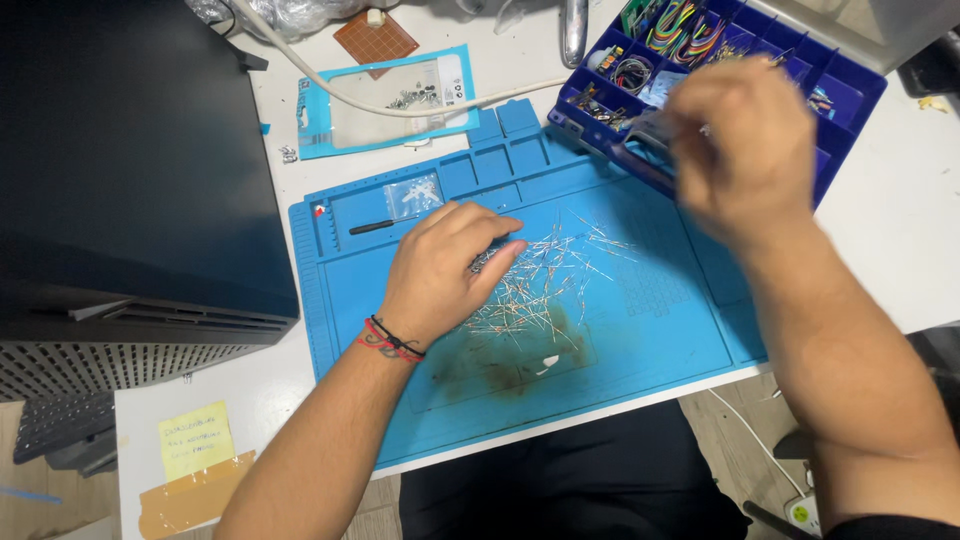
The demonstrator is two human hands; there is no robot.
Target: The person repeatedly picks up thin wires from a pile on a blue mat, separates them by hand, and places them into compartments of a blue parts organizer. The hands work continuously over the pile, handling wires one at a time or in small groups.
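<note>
My left hand (445,268) rests palm down on a blue work mat (640,330), its fingertips touching a loose pile of thin wire-legged components (545,285) spread over the mat's middle. My right hand (745,150) is raised and blurred with motion over the near edge of a blue compartment box (845,100). Its fingers are bunched together near a small metallic item (650,130) at the box's edge; whether it grips anything cannot be made out. A red and black cord bracelet sits on my left wrist.
A large black case (130,160) stands at the left. Behind the mat lie a light-blue blister pack (385,100), a brown perforated board (375,38) and a white cable (330,85). A yellow sticky note (195,440) is at front left. The mat carries a brown stain (510,365).
</note>
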